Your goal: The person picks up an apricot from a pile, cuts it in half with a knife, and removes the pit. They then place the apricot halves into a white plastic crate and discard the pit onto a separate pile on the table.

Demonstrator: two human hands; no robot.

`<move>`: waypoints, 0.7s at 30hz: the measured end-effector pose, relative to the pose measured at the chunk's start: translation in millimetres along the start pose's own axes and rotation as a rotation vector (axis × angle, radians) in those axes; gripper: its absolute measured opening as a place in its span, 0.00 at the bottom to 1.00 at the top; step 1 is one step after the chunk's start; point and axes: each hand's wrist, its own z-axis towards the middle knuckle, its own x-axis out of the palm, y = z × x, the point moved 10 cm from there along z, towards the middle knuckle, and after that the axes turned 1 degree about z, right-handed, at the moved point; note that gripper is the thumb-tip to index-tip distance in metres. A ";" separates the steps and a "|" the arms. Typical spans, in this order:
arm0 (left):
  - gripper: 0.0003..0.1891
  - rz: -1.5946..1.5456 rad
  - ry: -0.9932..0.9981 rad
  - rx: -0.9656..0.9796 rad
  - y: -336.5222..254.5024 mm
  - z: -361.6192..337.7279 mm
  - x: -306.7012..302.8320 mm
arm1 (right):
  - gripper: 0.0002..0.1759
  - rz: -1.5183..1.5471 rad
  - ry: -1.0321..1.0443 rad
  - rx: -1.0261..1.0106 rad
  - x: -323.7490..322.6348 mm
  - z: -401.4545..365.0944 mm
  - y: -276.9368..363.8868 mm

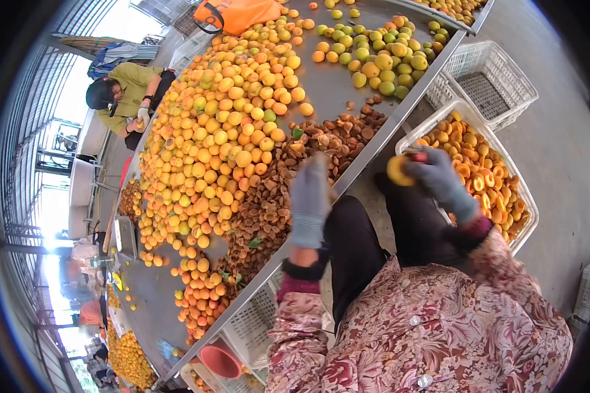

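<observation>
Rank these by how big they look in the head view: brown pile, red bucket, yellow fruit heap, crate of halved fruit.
1. Yellow fruit heap
2. Brown pile and crate of halved fruit, too alike to rank
3. Red bucket

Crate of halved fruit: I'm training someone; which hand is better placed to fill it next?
Probably the right hand: it holds yellow fruit beside the crate, while the left hand is farther off, by the brown pile.
</observation>
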 end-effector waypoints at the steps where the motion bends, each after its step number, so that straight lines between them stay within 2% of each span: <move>1: 0.20 -0.003 0.000 0.002 -0.5 0.8 1.0 | 0.12 -0.052 0.005 0.009 -35.3 -4.8 -11.0; 2: 0.20 -0.196 -0.031 -0.375 -3.1 -8.4 -24.2 | 0.12 -0.074 -0.120 0.038 -77.3 -15.3 -23.5; 3: 0.21 -0.143 -0.072 -0.422 40.2 0.1 -60.0 | 0.11 -0.253 -0.244 0.093 -110.0 -26.1 -40.2; 4: 0.22 0.096 -0.163 -0.154 83.9 19.1 -91.9 | 0.10 -0.314 -0.308 0.105 -152.6 -30.7 -60.1; 5: 0.21 0.143 -0.267 -0.190 96.0 19.7 -117.5 | 0.12 -0.496 -0.314 0.080 -196.6 -33.9 -85.6; 6: 0.20 0.193 -0.367 -0.229 101.7 18.7 -134.1 | 0.12 -0.598 -0.400 0.187 -236.3 -48.4 -109.1; 7: 0.20 0.194 -0.361 -0.227 96.9 23.5 -135.5 | 0.12 -0.696 -0.483 0.299 -268.4 -64.4 -130.0; 8: 0.22 0.194 -0.316 -0.300 94.9 28.8 -134.7 | 0.12 -0.694 -0.485 0.301 -291.0 -69.1 -150.0; 10: 0.24 0.195 -0.269 -0.372 100.7 42.2 -129.1 | 0.13 -0.734 -0.740 0.293 -319.4 -82.4 -149.4; 11: 0.26 0.348 -0.237 -0.376 103.0 52.5 -122.6 | 0.13 -0.732 -0.747 0.302 -322.9 -82.7 -157.9; 13: 0.29 0.647 -0.172 -0.367 112.9 73.5 -105.4 | 0.13 -0.446 -0.737 0.240 -274.3 -76.8 -113.1; 15: 0.28 0.698 -0.138 -0.357 122.8 86.1 -99.6 | 0.12 -0.376 -0.640 0.010 -256.4 -48.3 -106.0; 17: 0.26 0.749 -0.039 -0.412 125.0 92.9 -98.2 | 0.12 -0.407 -0.572 -0.103 -227.4 -29.3 -80.2; 18: 0.25 0.541 -0.109 -0.345 118.3 91.6 -103.8 | 0.12 -0.407 -0.571 -0.103 -205.3 -28.2 -60.4; 19: 0.25 0.546 -0.111 -0.345 111.4 84.4 -107.6 | 0.12 -0.292 -0.508 -0.076 -174.4 -27.5 -34.9; 21: 0.25 -0.821 -0.220 -0.008 64.5 65.8 -112.3 | 0.13 -0.040 -0.362 0.008 -118.7 -23.5 0.1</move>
